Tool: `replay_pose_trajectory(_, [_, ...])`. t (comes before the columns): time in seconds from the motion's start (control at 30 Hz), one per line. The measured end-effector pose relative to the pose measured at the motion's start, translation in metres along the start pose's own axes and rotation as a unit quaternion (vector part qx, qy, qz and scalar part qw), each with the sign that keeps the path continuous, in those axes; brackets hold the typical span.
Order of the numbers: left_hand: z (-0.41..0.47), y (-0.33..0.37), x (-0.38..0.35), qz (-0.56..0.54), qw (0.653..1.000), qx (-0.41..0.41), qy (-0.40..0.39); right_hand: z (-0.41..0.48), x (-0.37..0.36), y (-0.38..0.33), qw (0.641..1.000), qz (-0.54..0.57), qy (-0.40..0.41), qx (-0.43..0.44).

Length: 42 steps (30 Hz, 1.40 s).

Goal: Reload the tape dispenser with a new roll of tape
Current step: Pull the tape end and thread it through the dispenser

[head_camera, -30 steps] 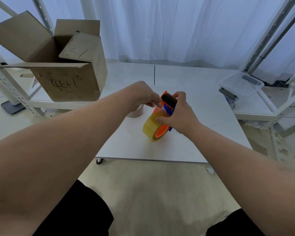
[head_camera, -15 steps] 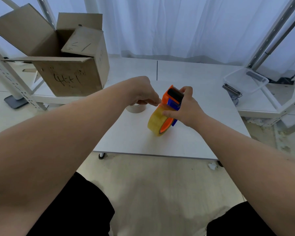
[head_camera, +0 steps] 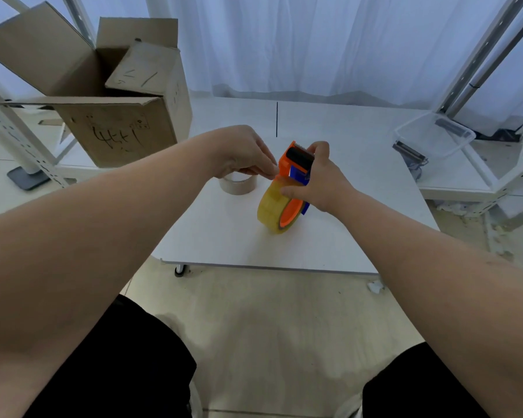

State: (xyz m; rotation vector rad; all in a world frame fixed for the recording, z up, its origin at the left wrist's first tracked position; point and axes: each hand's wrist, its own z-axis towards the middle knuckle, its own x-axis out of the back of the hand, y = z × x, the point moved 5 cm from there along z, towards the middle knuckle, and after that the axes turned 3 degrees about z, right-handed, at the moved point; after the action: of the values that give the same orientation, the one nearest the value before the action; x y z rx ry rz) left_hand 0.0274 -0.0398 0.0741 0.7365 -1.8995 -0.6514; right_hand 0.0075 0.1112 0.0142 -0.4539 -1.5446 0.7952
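Note:
An orange and blue tape dispenser [head_camera: 296, 159] with a black roller stands upright over the white table [head_camera: 224, 236]. A yellowish roll of tape [head_camera: 271, 208] sits on its orange hub. My right hand [head_camera: 320, 181] grips the dispenser from the right, thumb on the roll. My left hand [head_camera: 242, 152] has its fingertips pinched at the top of the roll, just under the orange head; what they pinch is too small to see. An empty cardboard tape core [head_camera: 237, 184] lies on the table behind my left hand.
An open cardboard box [head_camera: 115, 125] stands at the back left of the table. A clear plastic tub [head_camera: 435, 135] sits on a lower white shelf to the right, with a metal clip part [head_camera: 409, 152] beside it. White rack posts flank both sides.
The dispenser has been tipped slightly more upright and my left fingertips have slid down from the roller to the top of the roll. The head camera shifted a little.

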Motion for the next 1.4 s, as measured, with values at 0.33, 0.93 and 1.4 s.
replay_pose_trajectory(0.33, [0.002,0.001,0.001,-0.021,0.999,0.006,-0.032,0.005,0.001,0.007,1.000,-0.008,-0.015,-0.011])
replay_pose_trajectory(0.93, [0.006,0.022,-0.006,0.177,0.961,-0.180,0.117,0.005,0.002,0.008,1.000,0.000,-0.014,-0.008])
replay_pose_trajectory(1.4, [0.004,0.026,-0.010,0.209,0.947,-0.224,0.098,0.004,0.001,0.007,0.999,-0.017,-0.036,0.013])
